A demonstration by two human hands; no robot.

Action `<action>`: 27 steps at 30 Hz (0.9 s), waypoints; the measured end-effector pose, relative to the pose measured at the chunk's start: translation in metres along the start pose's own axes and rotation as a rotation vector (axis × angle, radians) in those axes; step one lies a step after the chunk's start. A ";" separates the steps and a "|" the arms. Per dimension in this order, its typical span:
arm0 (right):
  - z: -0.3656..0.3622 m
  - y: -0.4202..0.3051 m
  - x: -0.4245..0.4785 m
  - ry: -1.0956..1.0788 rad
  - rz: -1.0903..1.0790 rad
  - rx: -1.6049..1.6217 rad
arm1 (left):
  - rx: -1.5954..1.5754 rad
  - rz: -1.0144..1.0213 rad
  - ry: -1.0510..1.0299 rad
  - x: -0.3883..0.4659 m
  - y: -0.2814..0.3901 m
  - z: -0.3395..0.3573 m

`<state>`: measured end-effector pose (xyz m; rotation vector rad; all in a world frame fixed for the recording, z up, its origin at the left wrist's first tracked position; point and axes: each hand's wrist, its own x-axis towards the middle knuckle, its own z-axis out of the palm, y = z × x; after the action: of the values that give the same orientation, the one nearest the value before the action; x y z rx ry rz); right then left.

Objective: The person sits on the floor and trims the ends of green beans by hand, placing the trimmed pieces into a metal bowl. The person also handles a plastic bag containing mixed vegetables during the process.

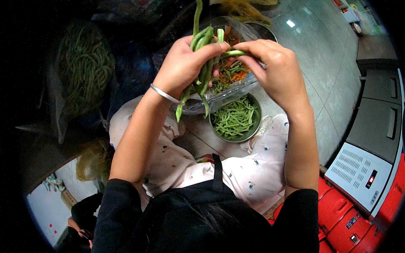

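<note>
A bundle of long green beans [205, 72] is gripped in my left hand [186, 60], with bean ends sticking out above and below it. My right hand [275, 60] pinches a green bean piece [235, 53] between thumb and fingers, close to the left thumb. Below both hands is a container lined with clear plastic [232, 91], holding orange shreds [239, 76] and green bean scraps [235, 67]. Nearer to me, a round metal bowl [260, 118] on the floor holds many short bean pieces [234, 117].
At the left, a plastic bag of whole green beans [88, 69] stands in shadow. Yellow mesh [243, 11] lies beyond the container. A metal-fronted appliance [373, 126] with drawers and red plastic crates [341, 212] stand at the right. Another person [84, 218] is at lower left.
</note>
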<state>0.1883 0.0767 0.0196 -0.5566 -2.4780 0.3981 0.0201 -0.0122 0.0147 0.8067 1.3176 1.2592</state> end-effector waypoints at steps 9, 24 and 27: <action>-0.019 0.007 -0.002 0.112 0.108 -0.036 | 0.014 0.026 -0.047 0.000 0.001 -0.013; -0.032 0.019 0.001 0.380 0.528 0.637 | -0.077 0.082 -0.040 -0.005 0.010 -0.010; -0.015 0.018 0.003 0.278 0.250 0.498 | -0.003 0.157 -0.089 -0.003 0.007 -0.004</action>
<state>0.1999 0.0962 0.0263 -0.6573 -1.9488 0.9353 0.0152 -0.0146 0.0218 0.9680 1.1990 1.3318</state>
